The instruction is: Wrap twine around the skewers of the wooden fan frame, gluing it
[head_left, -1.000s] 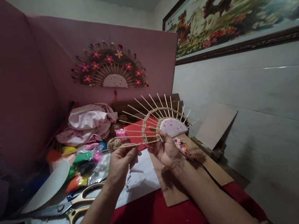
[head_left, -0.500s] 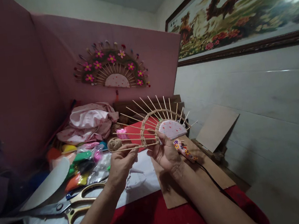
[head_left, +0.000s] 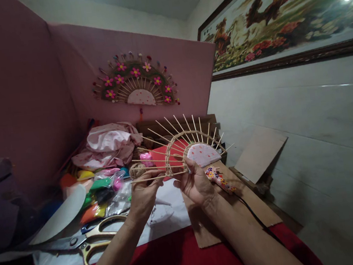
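Note:
Both hands hold up a half-round fan frame [head_left: 203, 154] with thin wooden sticks radiating from a spotted, cloth-covered half disc. A band of twisted twine [head_left: 168, 152] is woven through the sticks in an arc. My right hand [head_left: 197, 183] is closed on the frame's lower edge near the half disc, thumb on top. My left hand [head_left: 145, 191] pinches the lowest stick and the twine end beside it. A ball of twine [head_left: 136, 170] appears just behind my left fingers. Under the frame, a flower-patterned glue gun [head_left: 219, 178] with a black cord rests on brown board [head_left: 203, 227].
Large gold-handled scissors [head_left: 90, 243] lie at left on the red cloth [head_left: 165, 261]. Behind them are several colourful clay packets [head_left: 98, 188] and crumpled pink fabric [head_left: 110, 142]. A finished flowered fan [head_left: 137, 79] hangs on the pink panel. A grey board [head_left: 261, 152] leans at right.
The view has shifted slightly, so the surroundings sit a little further right. My left fingers have moved slightly along the lowest stick towards the twine band; both hands keep their hold.

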The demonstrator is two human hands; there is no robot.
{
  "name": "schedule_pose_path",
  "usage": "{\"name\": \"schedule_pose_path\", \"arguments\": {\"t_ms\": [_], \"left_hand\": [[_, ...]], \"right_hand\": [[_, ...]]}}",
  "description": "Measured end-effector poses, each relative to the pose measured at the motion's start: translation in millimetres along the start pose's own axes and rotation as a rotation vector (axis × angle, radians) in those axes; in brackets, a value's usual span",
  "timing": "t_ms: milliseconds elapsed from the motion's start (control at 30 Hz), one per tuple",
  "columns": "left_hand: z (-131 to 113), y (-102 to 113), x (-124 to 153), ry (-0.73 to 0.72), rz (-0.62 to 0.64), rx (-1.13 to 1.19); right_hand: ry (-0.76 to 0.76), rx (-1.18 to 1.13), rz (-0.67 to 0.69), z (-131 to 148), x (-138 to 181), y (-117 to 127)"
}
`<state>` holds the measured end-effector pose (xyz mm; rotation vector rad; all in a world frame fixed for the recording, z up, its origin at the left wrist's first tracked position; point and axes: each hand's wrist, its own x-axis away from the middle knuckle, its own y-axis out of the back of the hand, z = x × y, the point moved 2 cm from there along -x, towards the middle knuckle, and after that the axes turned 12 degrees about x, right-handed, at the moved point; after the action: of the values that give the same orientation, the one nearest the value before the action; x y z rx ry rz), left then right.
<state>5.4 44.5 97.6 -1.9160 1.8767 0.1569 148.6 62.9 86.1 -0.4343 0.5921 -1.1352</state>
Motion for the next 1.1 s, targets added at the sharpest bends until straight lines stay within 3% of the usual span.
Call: {"name": "schedule_pose_path", "arguments": {"t_ms": [300, 900, 1100], "left_hand": [[-2.8, -0.2, 1.1, 0.033, -0.012, 0.023], [3.7, 4.5, -4.5, -0.074, 0.026, -0.015], [3.9, 5.4, -3.5, 0.063, -0.043, 0.094]], "right_hand": [[0.007, -0.009, -0.018, 1.7, 0.0, -1.1], [0.016, -0.029, 0.035, 5.2, -0.5, 0.1], [0.015, -0.039, 0.001, 7.9, -1.1, 0.5]]}}
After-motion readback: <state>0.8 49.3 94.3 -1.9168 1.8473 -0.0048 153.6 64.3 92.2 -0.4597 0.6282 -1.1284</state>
